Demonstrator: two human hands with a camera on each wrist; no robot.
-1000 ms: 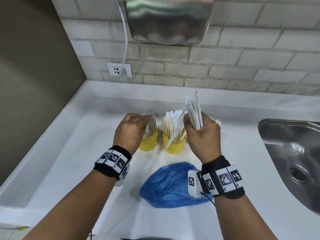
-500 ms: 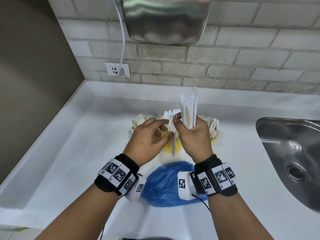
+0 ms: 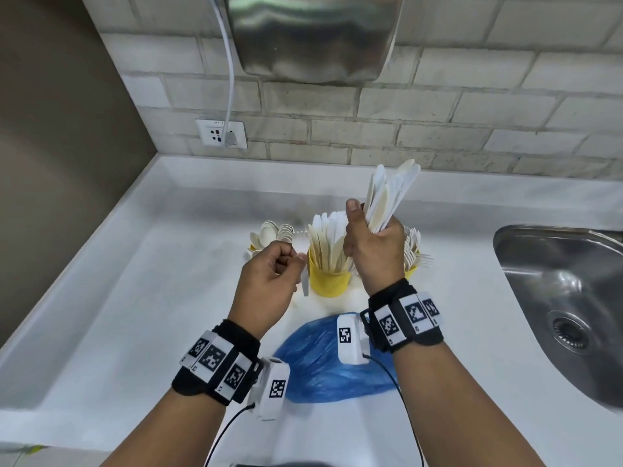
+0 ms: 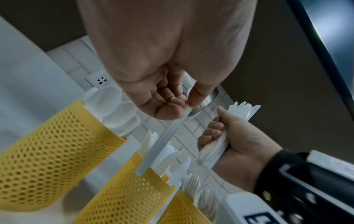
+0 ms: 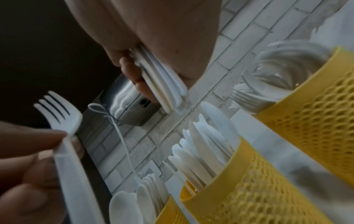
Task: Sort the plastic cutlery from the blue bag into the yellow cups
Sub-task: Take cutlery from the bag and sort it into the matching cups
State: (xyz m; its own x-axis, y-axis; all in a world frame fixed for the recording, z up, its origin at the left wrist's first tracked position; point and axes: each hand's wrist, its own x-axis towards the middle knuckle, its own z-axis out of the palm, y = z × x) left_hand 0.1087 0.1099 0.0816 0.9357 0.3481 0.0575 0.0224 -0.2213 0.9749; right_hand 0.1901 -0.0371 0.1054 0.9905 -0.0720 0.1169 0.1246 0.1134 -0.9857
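My right hand [image 3: 364,227] grips an upright bundle of white plastic cutlery [image 3: 387,193] above the cups; the right wrist view shows that bundle [image 5: 162,84] in my right hand [image 5: 145,72]. My left hand [image 3: 291,261] pinches a single white fork [image 5: 57,109], its handle [image 4: 162,139] hanging beside the middle cup. Three yellow mesh cups stand in a row: spoon cup [image 4: 47,159], knife cup [image 3: 328,281], and fork cup [image 3: 413,271] partly hidden behind my right hand. The blue bag [image 3: 323,365] lies crumpled under my wrists.
A steel sink [image 3: 566,298] is set into the white counter [image 3: 135,298] on the right. On the brick wall hang a steel hand dryer [image 3: 313,35] and a socket [image 3: 220,133] with a white cable. A brown wall closes the left side.
My left hand left the spoon cup, met the right hand at the bundle, and has now drawn away to the left with one fork. The right hand has tilted the bundle rightward.
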